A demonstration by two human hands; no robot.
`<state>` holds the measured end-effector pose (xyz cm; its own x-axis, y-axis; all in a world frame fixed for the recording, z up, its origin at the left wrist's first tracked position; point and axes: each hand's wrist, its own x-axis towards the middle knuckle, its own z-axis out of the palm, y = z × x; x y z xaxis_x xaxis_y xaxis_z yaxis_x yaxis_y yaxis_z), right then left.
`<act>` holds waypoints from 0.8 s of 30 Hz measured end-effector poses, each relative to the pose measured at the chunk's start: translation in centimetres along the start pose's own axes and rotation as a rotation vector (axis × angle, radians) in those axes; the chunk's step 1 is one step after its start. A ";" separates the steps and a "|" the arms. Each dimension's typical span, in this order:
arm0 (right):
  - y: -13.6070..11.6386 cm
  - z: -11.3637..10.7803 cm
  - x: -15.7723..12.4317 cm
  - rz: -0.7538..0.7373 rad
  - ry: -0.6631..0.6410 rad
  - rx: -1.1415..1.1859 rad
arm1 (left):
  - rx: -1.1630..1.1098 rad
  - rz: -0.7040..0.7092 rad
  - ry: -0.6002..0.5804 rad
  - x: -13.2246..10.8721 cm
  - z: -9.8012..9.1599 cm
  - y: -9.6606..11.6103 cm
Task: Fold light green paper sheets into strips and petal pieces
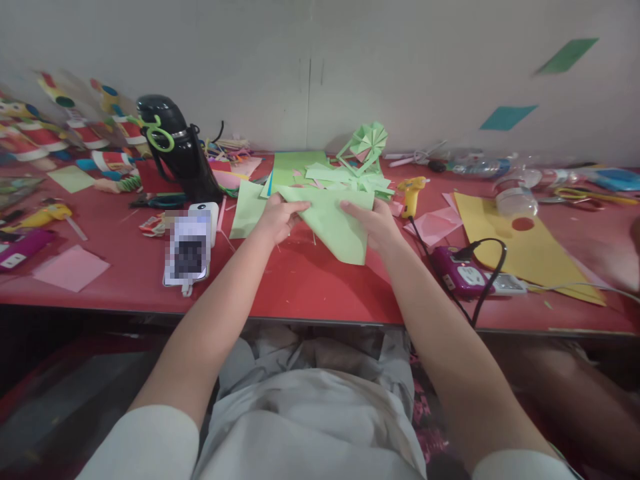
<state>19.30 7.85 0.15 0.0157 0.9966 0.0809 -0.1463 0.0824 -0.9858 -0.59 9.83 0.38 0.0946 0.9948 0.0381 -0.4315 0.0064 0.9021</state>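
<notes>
A sheet of light green paper (336, 223), folded to a slanted edge on its left, is held up above the red table (310, 287) between both my hands. My left hand (278, 220) pinches its upper left corner, thumb on top. On the other side my right hand (373, 223) grips the right edge, its thumb lying on the paper's face and its other fingers behind. Just beyond the sheet are green paper scraps (330, 175) and a green folded-paper wheel (369, 143). Another green sheet (247, 210) lies beside my left hand.
Left stand a black bottle (175, 150) and a phone (190, 247). To the right are a yellow glue gun (413, 193), a purple power strip (457, 270) with cables, yellow card (530, 247) and a plastic bottle (515, 197). Paper figures (85, 127) line the back left.
</notes>
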 end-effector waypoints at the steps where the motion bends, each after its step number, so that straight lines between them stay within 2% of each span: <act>1: 0.0 0.0 0.0 0.007 -0.010 0.012 | -0.001 -0.001 -0.008 0.0 0.1 -0.1; 4: 0.3 -0.1 0.2 0.023 -0.024 0.020 | -0.012 -0.001 0.001 0.1 0.2 -0.5; 9: 0.9 0.1 0.5 0.024 -0.039 -0.007 | -0.047 -0.004 0.094 0.6 0.2 -1.2; 14: 1.0 0.2 0.4 0.098 -0.070 0.036 | -0.056 0.009 0.154 1.2 0.0 -1.8; 21: 0.3 0.0 0.5 0.164 0.021 0.037 | -0.039 0.025 0.145 1.1 0.0 -1.9; 24: 0.1 -0.1 0.5 0.162 0.014 0.030 | -0.038 0.031 0.113 0.9 0.2 -1.9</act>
<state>19.43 8.41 0.04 0.0032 0.9967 -0.0807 -0.1776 -0.0788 -0.9809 0.48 10.71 -1.28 -0.0200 0.9997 0.0149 -0.4662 -0.0225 0.8844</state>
